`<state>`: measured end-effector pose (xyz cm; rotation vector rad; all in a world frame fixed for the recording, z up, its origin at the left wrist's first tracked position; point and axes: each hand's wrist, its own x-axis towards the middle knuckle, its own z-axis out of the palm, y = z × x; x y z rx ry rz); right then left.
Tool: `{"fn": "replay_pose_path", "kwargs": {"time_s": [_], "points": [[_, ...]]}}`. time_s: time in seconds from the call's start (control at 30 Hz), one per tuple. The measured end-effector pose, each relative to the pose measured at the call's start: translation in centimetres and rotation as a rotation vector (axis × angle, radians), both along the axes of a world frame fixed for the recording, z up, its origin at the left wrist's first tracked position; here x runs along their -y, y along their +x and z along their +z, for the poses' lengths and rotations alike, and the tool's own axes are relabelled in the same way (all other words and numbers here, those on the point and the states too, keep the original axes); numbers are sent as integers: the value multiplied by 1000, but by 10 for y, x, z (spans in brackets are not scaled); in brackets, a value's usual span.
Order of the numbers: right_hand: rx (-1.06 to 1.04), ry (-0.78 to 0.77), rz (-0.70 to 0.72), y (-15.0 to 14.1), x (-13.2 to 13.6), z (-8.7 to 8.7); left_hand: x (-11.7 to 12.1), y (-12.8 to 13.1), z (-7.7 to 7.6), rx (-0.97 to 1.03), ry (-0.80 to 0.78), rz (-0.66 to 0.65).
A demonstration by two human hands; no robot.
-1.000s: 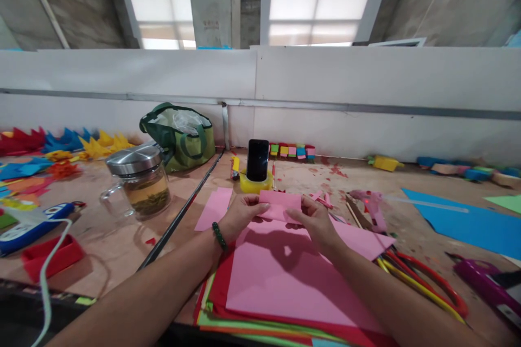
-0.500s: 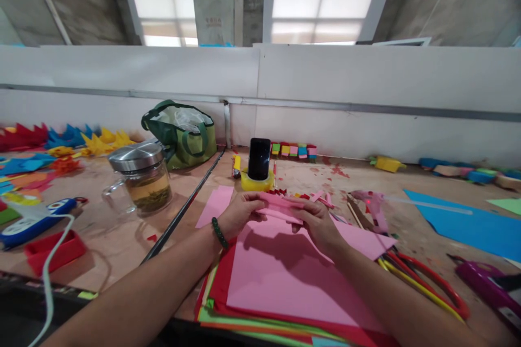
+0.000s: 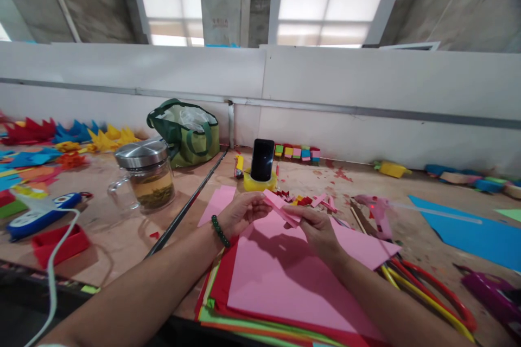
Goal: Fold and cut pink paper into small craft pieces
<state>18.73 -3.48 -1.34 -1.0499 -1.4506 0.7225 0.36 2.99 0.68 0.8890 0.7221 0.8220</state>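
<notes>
A small folded strip of pink paper [image 3: 280,207] is held up between both hands, tilted down to the right. My left hand [image 3: 247,210], with a dark green bead bracelet on its wrist, pinches the strip's upper left end. At the lower right end, my right hand [image 3: 315,223] grips it between thumb and fingers. Below both hands lies a large sheet of pink paper [image 3: 285,282], topping a stack of coloured sheets [image 3: 220,287] in red, green and orange. Small paper scraps [image 3: 301,200] lie just beyond the hands.
A phone [image 3: 262,160] leans in a yellow tape roll [image 3: 260,181] ahead. To the left stand a glass tea mug [image 3: 152,187] and a green bag [image 3: 195,146]. On the right are a pink glue gun [image 3: 379,211], red-and-yellow-handled scissors [image 3: 439,293] and a blue sheet [image 3: 464,227].
The pink strip has turned from nearly level to slanting down rightward. My right hand has shifted slightly right and lower. The whole view has moved a little.
</notes>
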Motion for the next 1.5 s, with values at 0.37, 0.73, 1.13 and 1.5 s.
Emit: {"fn": "replay_pose_path", "kwargs": {"time_s": [0.37,0.73,1.13,1.5], "points": [[175,146,68,1,4,0,2,4,-2,31,-91,7],[410,193,118,7,7,-2,10,5,-2,-63,308,76],[198,65,-39,-1,11,14,32,9,0,-315,1002,-26],[-34,-38,53,-1,13,17,40,6,4,-351,1087,-124]]}}
